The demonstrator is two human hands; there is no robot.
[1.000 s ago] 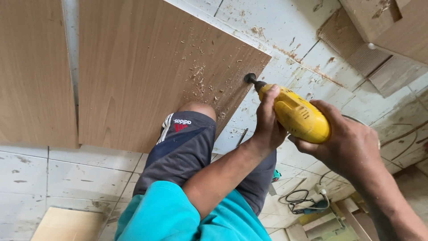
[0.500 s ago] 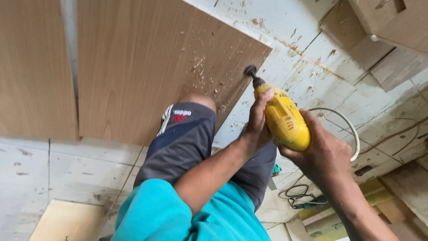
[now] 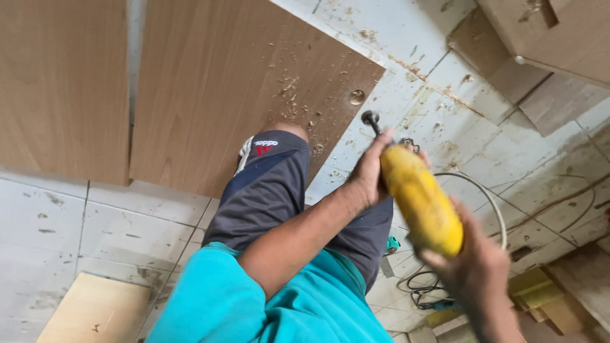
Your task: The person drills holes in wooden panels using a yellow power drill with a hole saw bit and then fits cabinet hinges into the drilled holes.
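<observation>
A yellow electric drill [image 3: 422, 203] is gripped by both hands above a brown wood-grain board [image 3: 241, 82] that lies on the tiled floor. My left hand [image 3: 368, 174] wraps the drill's front end, just behind the chuck. My right hand [image 3: 473, 267] grips its rear. The round cutter bit [image 3: 370, 118] hangs clear of the board, beside its right corner. A shallow round recess [image 3: 357, 96] shows in that corner, with wood shavings scattered around it. My knee in dark shorts [image 3: 273, 190] rests on the board's near edge.
A second brown board [image 3: 57, 82] lies to the left. More boards [image 3: 546, 38] are stacked at the upper right. A white cord [image 3: 492, 197] loops behind the drill, and a black cable [image 3: 422, 289] lies on the tiles. A pale panel [image 3: 95, 311] sits at the bottom left.
The drill has lifted off the board and swung back to the right, uncovering the round recess where the bit had been pressed. Both hands kept their grip.
</observation>
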